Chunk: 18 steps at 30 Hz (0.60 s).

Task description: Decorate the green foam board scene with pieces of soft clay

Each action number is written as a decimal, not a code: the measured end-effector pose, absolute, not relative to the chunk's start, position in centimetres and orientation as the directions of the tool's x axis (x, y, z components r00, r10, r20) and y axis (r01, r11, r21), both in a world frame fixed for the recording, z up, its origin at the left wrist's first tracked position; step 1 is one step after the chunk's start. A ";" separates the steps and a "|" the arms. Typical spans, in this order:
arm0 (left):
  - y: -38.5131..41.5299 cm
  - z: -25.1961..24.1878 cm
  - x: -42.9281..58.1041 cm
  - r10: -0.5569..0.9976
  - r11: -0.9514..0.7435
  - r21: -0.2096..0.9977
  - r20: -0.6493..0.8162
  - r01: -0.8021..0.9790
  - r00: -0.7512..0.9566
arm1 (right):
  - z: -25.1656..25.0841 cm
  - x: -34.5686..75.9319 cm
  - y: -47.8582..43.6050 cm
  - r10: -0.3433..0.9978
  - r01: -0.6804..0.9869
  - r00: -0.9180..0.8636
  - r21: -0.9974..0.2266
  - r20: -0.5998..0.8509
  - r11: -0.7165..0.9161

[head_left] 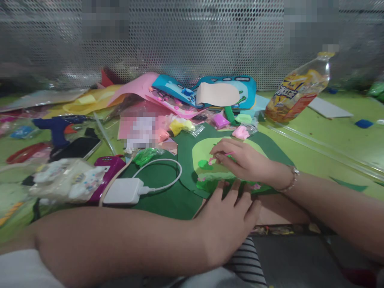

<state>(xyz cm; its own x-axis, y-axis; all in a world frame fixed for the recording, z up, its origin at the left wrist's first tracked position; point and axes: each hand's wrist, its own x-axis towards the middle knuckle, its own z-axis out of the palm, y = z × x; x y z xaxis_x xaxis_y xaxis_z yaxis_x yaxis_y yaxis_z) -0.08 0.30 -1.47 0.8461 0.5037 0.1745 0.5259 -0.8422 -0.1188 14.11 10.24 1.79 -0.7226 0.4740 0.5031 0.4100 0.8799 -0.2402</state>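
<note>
Head view: right hand (pixel 240 160) has its fingers pinching a pink stick (pixel 229 153), I think (blurry), over the green card (pixel 205 149) on the table (pixel 345 132). Left hand (pixel 226 222) lies loosely spread at its near edge. Seems like detailing; next touch wants a steady card.

- We take this for a craft corner; whether in a home or a workshop, we cannot tell.
- We see a worktop (pixel 336 134) strewn with clay packs (pixel 220 121), paper (pixel 136 89) and a glue gun (pixel 58 129).
- A clay picture (pixel 205 147) lies among them.
- Perforated metal (pixel 180 44) stands behind.
</note>
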 end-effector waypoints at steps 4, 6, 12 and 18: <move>0.3 -1.5 0.0 0.505 -0.841 -0.121 0.172 0.527 0.846 | 1.8 14.2 10.2 0.468 0.401 -0.704 -0.244 0.535 0.883; 0.3 -1.4 0.0 0.502 -0.843 -0.126 0.171 0.524 0.848 | 1.9 14.3 10.2 0.460 0.396 -0.692 -0.241 0.556 0.886; 0.3 -1.4 -0.1 0.500 -0.843 -0.123 0.179 0.523 0.848 | 2.0 14.3 10.2 0.439 0.399 -0.702 -0.200 0.561 0.895; 0.2 -1.5 -0.1 0.501 -0.842 -0.130 0.177 0.524 0.847 | 2.0 14.1 10.1 0.414 0.403 -0.720 -0.150 0.558 0.903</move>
<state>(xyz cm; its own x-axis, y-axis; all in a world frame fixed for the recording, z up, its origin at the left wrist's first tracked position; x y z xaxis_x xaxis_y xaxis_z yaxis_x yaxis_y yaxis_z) -0.08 0.21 -1.46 0.8473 0.5007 0.1769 0.5244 -0.8415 -0.1299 14.13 10.15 1.96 -0.7197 0.4136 0.5576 0.4029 0.9029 -0.1497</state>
